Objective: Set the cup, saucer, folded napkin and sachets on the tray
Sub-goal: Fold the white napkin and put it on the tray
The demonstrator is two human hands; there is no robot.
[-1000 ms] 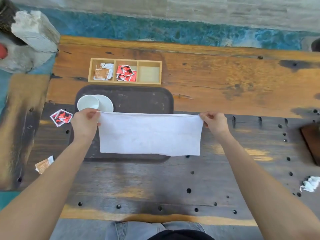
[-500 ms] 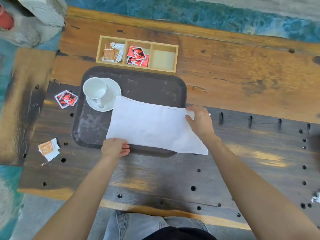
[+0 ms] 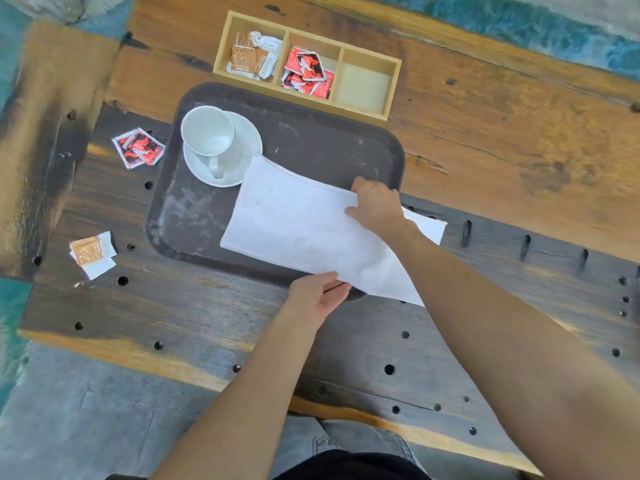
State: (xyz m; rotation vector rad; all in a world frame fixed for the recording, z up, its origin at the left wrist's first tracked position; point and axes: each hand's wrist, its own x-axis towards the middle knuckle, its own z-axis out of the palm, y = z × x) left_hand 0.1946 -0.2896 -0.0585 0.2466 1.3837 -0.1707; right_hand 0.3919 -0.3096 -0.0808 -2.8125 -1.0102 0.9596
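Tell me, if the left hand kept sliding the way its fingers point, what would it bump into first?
Probably the napkin. The left hand lies at its near edge, fingers pointing up and right, partly tucked under the paper. Depth is hard to judge, so it might slip underneath instead.

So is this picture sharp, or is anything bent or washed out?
Head view: soft, even daylight with no hard shadows; the napkin and cup look pale, nearly washed out. The wide lens bows the table edges and swells the near forearms. Print on the red sachets is too blurred to read.
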